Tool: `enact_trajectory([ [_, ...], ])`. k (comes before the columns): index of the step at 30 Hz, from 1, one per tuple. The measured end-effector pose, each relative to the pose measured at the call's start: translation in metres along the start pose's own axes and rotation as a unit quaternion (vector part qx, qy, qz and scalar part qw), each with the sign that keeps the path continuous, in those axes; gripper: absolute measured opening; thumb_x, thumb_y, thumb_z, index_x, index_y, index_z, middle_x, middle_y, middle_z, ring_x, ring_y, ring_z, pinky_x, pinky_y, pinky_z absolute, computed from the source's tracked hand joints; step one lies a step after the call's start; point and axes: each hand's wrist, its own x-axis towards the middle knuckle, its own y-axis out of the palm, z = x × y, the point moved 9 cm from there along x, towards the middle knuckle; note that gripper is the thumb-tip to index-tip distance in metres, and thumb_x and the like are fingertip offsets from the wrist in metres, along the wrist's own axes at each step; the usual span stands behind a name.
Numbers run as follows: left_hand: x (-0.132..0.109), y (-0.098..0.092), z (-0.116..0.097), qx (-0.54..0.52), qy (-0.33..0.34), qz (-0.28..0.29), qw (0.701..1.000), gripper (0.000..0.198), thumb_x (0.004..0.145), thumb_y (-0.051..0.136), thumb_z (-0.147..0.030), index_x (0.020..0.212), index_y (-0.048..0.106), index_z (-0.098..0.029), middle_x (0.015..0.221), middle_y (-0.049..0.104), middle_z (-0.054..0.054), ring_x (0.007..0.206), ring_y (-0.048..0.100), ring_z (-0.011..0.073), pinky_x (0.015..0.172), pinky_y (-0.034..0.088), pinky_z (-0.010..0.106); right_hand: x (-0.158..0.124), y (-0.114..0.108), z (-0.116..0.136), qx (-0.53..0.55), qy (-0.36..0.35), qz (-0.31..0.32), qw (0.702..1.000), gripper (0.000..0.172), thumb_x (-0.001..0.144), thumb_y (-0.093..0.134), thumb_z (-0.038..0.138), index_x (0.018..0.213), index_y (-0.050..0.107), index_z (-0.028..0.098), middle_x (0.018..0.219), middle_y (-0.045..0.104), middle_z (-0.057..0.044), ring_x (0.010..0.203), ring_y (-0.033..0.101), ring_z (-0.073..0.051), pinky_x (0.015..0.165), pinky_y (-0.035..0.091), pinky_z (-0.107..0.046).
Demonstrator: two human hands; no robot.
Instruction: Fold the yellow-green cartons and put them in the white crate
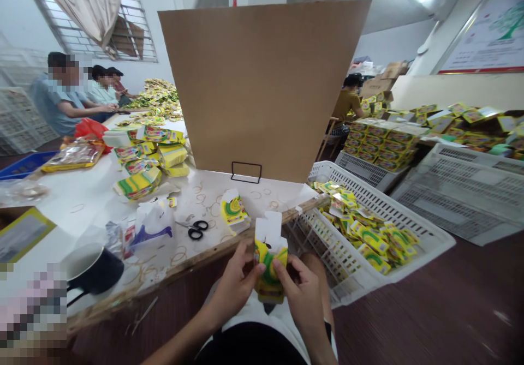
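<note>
White worktop (90,190), pretty cluttered. Left hand (239,272) and right hand (302,283) are both curled, pinching a yellow-green box (269,257) between them, white flap up. Black-handled scissors (196,227) sit ahead-left of the hands, small carton stack (234,212) just ahead, white crate (429,246) off right.

Packing wkshop, w/ ppl (67,103) at long table (88,190), stacked ctns (379,141) & plastic crates (470,185)
</note>
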Motion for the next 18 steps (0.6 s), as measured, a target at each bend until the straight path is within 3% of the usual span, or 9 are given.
enact_trajectory([
  [3, -0.001, -0.004, -0.007, 0.012, -0.002, 0.007, 1.0, 0.059, 0.085, 0.057, -0.027, 0.134, 0.025, -0.024, 0.102, 0.066, 0.008, 0.086, 0.062, 0.0202, 0.079, 0.048, 0.033, 0.001, -0.007, 0.017, 0.031, -0.025, -0.015, 0.999, 0.035, 0.079, 0.063, 0.032, 0.112, 0.059, 0.02, 0.083, 0.069, -0.004, 0.071, 0.064, -0.019, 0.063, 0.054, -0.029],
  [5, -0.003, -0.003, -0.011, 0.003, -0.003, 0.034, 0.999, 0.059, 0.086, 0.056, -0.025, 0.136, 0.025, -0.025, 0.104, 0.065, 0.009, 0.089, 0.062, 0.0205, 0.082, 0.047, 0.034, 0.002, -0.01, 0.029, 0.027, -0.064, -0.011, 0.998, 0.039, 0.078, 0.063, 0.029, 0.116, 0.057, 0.021, 0.085, 0.069, -0.004, 0.07, 0.065, -0.018, 0.063, 0.054, -0.027],
  [8, -0.006, 0.0, -0.017, -0.018, -0.014, 0.069, 0.997, 0.048, 0.085, 0.057, -0.023, 0.129, 0.039, -0.022, 0.099, 0.064, 0.007, 0.093, 0.06, 0.0204, 0.084, 0.045, 0.033, 0.003, -0.007, 0.033, 0.023, -0.086, 0.035, 0.995, 0.03, 0.079, 0.063, 0.027, 0.108, 0.062, 0.021, 0.084, 0.068, -0.004, 0.074, 0.065, -0.018, 0.066, 0.054, -0.026],
  [11, -0.009, 0.006, -0.018, -0.046, -0.036, 0.103, 0.993, 0.036, 0.082, 0.062, -0.023, 0.115, 0.049, -0.019, 0.089, 0.065, 0.004, 0.085, 0.06, 0.0183, 0.076, 0.045, 0.028, 0.004, -0.004, 0.026, 0.029, -0.058, 0.084, 0.994, 0.014, 0.082, 0.059, 0.029, 0.092, 0.064, 0.021, 0.076, 0.065, -0.001, 0.069, 0.062, -0.016, 0.06, 0.051, -0.023],
  [14, -0.012, 0.012, -0.017, -0.065, -0.056, 0.126, 0.988, 0.031, 0.078, 0.067, -0.023, 0.104, 0.051, -0.019, 0.082, 0.064, 0.002, 0.075, 0.06, 0.0152, 0.067, 0.043, 0.024, 0.003, -0.004, 0.024, 0.009, -0.054, 0.098, 0.994, 0.016, 0.084, 0.057, 0.032, 0.076, 0.063, 0.02, 0.069, 0.061, 0.0, 0.064, 0.057, -0.014, 0.056, 0.047, -0.021],
  [16, -0.012, 0.012, -0.016, -0.073, -0.06, 0.123, 0.988, 0.043, 0.077, 0.067, -0.024, 0.114, 0.046, -0.02, 0.084, 0.065, 0.003, 0.076, 0.062, 0.016, 0.068, 0.044, 0.024, 0.003, -0.007, 0.024, 0.008, -0.062, 0.078, 0.995, 0.015, 0.084, 0.058, 0.032, 0.077, 0.063, 0.02, 0.072, 0.062, -0.001, 0.068, 0.058, -0.015, 0.061, 0.048, -0.022],
  [18, -0.012, 0.011, -0.016, -0.075, -0.063, 0.117, 0.988, 0.066, 0.077, 0.068, -0.025, 0.132, 0.03, -0.023, 0.088, 0.067, 0.005, 0.082, 0.063, 0.019, 0.071, 0.045, 0.027, 0.003, -0.01, 0.02, 0.042, -0.048, 0.051, 0.997, 0.018, 0.083, 0.06, 0.032, 0.098, 0.062, 0.022, 0.08, 0.065, -0.002, 0.072, 0.06, -0.017, 0.067, 0.05, -0.025],
])
